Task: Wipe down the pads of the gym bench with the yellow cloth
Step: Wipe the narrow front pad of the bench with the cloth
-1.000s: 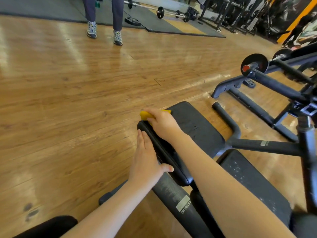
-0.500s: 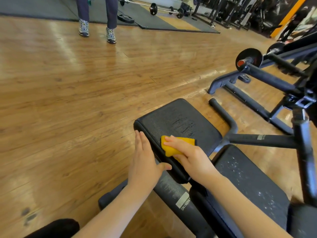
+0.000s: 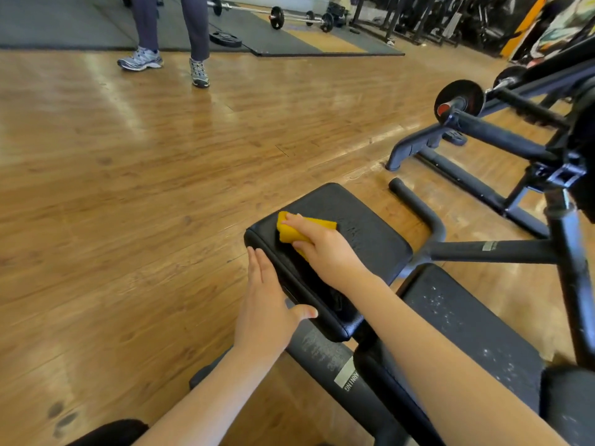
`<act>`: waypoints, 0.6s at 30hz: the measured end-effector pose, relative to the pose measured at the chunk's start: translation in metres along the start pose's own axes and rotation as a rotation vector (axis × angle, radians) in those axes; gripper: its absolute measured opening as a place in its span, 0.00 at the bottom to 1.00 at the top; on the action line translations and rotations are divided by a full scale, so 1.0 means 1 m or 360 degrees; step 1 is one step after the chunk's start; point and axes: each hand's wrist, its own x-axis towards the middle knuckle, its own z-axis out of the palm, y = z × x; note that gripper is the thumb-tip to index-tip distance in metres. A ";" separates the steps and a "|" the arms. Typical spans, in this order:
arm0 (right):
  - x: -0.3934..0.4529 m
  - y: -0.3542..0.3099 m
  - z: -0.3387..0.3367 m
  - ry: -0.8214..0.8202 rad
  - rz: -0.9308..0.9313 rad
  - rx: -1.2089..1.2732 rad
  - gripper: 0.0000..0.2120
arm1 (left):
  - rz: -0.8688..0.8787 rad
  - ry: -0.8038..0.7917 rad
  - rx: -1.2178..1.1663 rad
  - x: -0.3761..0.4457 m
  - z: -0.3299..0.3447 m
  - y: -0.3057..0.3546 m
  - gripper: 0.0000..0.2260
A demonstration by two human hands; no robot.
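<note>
A black gym bench stands in front of me with two pads. On the far seat pad (image 3: 367,230) lies the folded yellow cloth (image 3: 289,231), near the pad's left edge. My right hand (image 3: 325,249) holds the cloth against the pad top, fingers curled over it. My left hand (image 3: 267,310) lies flat with straight fingers along the pad's left side, the thumb on its near corner. The nearer long pad (image 3: 467,333) at the right is speckled with white marks.
The bench's black frame tube (image 3: 322,358) runs toward me, with a curved bar (image 3: 421,210) beyond the seat pad. Another black machine (image 3: 502,133) with a weight plate stands at the right. A person's legs (image 3: 196,33) and a barbell (image 3: 277,16) are at the far end of the wooden floor.
My right hand drew the cloth back from the seat pad's far left corner to its near part, then slid it forward again to the left edge. My left hand stayed on the pad's side.
</note>
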 end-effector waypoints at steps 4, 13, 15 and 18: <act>-0.063 0.019 -0.016 0.0051 0.0070 -0.0093 0.24 | -0.0028 -0.0034 0.0031 0.001 -0.001 0.000 0.57; -0.056 0.025 -0.011 0.0139 0.0049 -0.0149 0.21 | -0.0014 -0.0081 0.0122 0.002 -0.001 0.002 0.57; -0.025 0.023 -0.007 0.0157 0.0065 -0.0115 0.21 | -0.0029 -0.0063 0.0111 0.001 0.000 0.003 0.57; 0.026 0.013 -0.003 0.0139 0.0122 -0.0073 0.21 | -0.0021 -0.0015 0.0111 0.000 0.000 0.006 0.57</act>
